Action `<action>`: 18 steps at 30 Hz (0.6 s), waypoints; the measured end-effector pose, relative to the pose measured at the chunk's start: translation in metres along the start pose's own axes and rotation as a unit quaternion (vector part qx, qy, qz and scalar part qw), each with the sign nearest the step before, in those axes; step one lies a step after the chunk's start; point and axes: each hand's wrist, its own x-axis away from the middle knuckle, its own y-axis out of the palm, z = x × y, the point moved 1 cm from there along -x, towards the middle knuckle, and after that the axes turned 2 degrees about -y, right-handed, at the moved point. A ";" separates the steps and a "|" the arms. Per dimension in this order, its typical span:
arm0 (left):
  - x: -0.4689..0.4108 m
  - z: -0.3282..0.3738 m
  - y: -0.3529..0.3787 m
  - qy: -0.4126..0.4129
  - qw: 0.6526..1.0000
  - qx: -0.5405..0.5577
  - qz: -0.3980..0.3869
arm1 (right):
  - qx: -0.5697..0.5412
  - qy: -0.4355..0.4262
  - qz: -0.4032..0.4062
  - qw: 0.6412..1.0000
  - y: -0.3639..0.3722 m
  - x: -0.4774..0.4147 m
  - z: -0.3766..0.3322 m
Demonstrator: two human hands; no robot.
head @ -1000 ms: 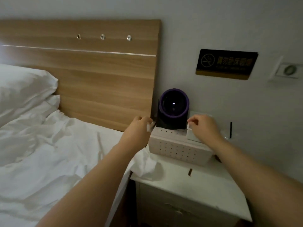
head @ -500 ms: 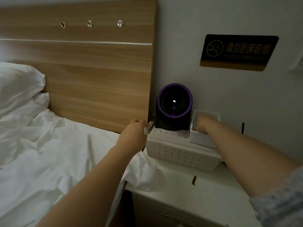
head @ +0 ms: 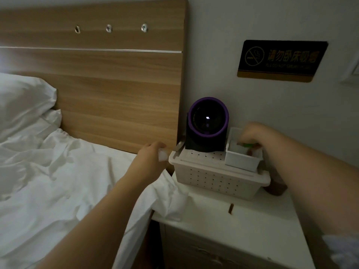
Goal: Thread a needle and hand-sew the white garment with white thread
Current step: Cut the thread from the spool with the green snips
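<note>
My left hand [head: 151, 155] hovers by the left end of a white perforated basket [head: 211, 180] and pinches a small white object [head: 162, 154]; what it is cannot be told. My right hand [head: 252, 133] reaches down into a small white box [head: 240, 162] standing on the basket's lid. Its fingertips are among small green and red items [head: 249, 147] inside. Whether they grip one is hidden. Crumpled white cloth [head: 58, 171] covers the bed on the left. No needle is visible.
A black device with a purple ring [head: 207, 124] stands on the basket beside the box. The basket sits on a white nightstand [head: 242, 226] against the wall. A wooden headboard [head: 106, 84] and pillow [head: 23, 101] lie left. White cloth drapes over the nightstand's corner [head: 171, 200].
My right hand has moved from the box's front rim down into the box. The left hand has stayed by the basket's left end with the white object. The view has come closer.
</note>
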 end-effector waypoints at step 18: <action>0.179 -0.094 -0.126 -0.120 0.956 0.263 0.057 | -0.528 -0.190 -0.309 0.768 0.126 0.252 -0.119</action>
